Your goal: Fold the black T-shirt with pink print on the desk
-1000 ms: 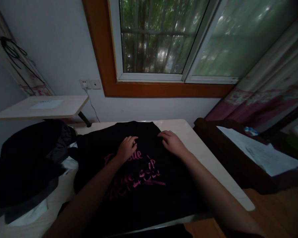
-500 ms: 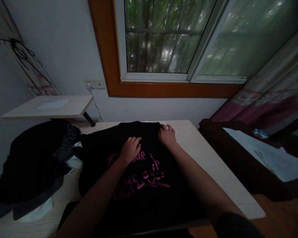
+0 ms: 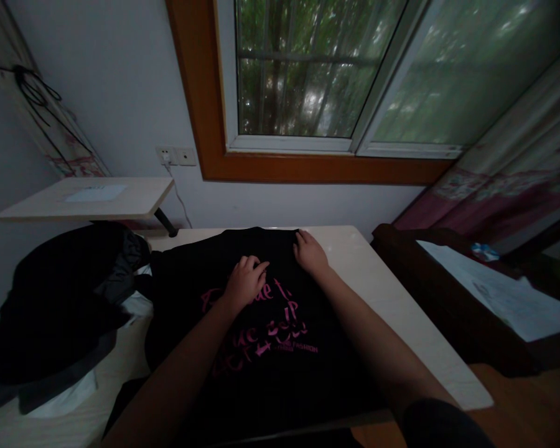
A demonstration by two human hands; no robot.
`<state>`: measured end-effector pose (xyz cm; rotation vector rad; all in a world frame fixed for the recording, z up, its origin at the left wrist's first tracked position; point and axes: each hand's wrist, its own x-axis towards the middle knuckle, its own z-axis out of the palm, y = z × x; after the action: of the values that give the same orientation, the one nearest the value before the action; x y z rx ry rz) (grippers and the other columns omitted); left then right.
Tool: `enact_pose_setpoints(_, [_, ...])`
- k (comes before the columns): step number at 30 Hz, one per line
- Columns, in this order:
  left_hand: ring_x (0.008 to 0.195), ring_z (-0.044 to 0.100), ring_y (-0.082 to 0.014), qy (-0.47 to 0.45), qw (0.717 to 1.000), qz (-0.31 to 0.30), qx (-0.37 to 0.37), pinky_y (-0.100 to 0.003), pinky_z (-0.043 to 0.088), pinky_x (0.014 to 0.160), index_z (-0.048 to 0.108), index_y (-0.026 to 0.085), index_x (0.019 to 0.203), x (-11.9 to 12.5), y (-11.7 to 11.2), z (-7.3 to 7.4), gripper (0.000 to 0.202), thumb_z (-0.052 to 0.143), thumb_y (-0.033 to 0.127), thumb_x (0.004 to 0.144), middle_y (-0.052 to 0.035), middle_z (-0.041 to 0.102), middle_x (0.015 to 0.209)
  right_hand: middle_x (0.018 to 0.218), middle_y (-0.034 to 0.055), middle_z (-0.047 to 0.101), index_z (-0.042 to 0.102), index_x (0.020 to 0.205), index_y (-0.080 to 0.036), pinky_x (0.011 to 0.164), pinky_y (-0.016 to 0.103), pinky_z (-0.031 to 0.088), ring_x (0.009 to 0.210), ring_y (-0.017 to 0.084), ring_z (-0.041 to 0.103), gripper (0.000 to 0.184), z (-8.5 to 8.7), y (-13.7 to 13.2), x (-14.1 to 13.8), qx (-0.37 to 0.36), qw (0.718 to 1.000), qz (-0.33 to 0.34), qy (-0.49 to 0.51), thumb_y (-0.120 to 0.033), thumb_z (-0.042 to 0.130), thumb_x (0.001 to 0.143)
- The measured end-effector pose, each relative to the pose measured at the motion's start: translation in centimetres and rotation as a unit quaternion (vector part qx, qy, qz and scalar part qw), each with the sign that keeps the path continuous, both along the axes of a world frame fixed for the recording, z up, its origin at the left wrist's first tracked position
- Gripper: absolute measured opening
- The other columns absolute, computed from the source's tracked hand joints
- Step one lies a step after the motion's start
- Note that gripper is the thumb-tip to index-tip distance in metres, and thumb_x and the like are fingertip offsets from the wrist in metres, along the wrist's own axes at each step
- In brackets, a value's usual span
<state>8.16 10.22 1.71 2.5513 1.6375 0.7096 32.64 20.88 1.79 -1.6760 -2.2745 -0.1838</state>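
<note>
A black T-shirt (image 3: pixel 270 379) with pink lettering lies spread over the pale table, its far edge near the back of the tabletop. My left hand (image 3: pixel 245 283) rests on the shirt above the lettering, covering part of it. Its fingers are slightly bent and the thumb stands apart, with no cloth visibly held. At the shirt's far right corner is my right hand (image 3: pixel 310 254), its fingers curled and closed on the cloth edge. The fingertips there are partly lost in the dark fabric.
A heap of dark clothing (image 3: pixel 60 298) lies left of the shirt, below a small raised shelf (image 3: pixel 144 198) bearing a paper sheet. Pale tabletop (image 3: pixel 401 323) shows at right. Beyond it stands dark brown furniture (image 3: pixel 452 311) with a white sheet on top. A window (image 3: pixel 298 81) is ahead.
My right hand has shifted slightly left, and its spread fingers have drawn together at the shirt's corner. My left hand's thumb has moved up a little; the shirt lies nearly the same.
</note>
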Motion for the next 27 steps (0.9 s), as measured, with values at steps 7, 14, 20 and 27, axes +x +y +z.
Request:
enact_pose_setpoints(7, [0.139, 0.041, -0.0287, 0.019, 0.999, -0.05, 0.001, -0.049, 0.043, 0.108, 0.059, 0.031, 0.14, -0.1, -0.3, -0.1, 0.042, 0.053, 0.03, 0.098, -0.0052, 0.05, 0.153, 0.161, 0.0197, 0.036, 0.046, 0.15, -0.004, 0.123, 0.046, 0.026, 0.152, 0.03, 0.031, 0.059, -1.8, 1.4, -0.9, -0.062, 0.998, -0.007, -0.006, -0.041, 0.037, 0.104])
enact_pose_setpoints(14, [0.148, 0.038, -0.0262, 0.043, 0.995, -0.093, -0.019, -0.051, 0.033, 0.119, 0.049, 0.031, 0.149, -0.4, -0.6, -0.6, 0.047, 0.047, 0.036, 0.102, -0.0035, 0.048, 0.156, 0.162, 0.017, 0.036, 0.046, 0.15, -0.006, 0.123, 0.048, 0.026, 0.153, 0.028, 0.028, 0.058, -1.8, 1.9, -0.1, -0.067, 0.998, -0.001, -0.002, -0.042, 0.036, 0.105])
enact_pose_setpoints(20, [0.149, 0.036, -0.0277, 0.046, 0.997, -0.058, -0.01, -0.055, 0.028, 0.122, 0.044, 0.032, 0.152, -0.8, -1.1, -0.6, 0.052, 0.05, 0.038, 0.101, -0.0069, 0.038, 0.163, 0.154, 0.0165, 0.049, 0.054, 0.143, -0.007, 0.123, 0.045, 0.028, 0.148, 0.027, 0.038, 0.05, -1.5, -0.1, 0.2, -0.031, 1.0, 0.006, 0.002, -0.034, 0.038, 0.104])
enact_pose_setpoints(27, [0.149, 0.034, -0.0353, 0.018, 0.993, 0.12, -0.009, -0.057, 0.03, 0.12, 0.043, 0.015, 0.152, -2.6, 0.0, -1.1, 0.059, 0.049, 0.037, 0.098, -0.0183, 0.037, 0.162, 0.151, 0.0173, 0.052, 0.057, 0.141, -0.005, 0.123, 0.041, 0.031, 0.145, 0.027, 0.043, 0.051, -1.4, -3.4, 0.6, -0.007, 0.999, 0.038, 0.0, -0.036, 0.039, 0.104])
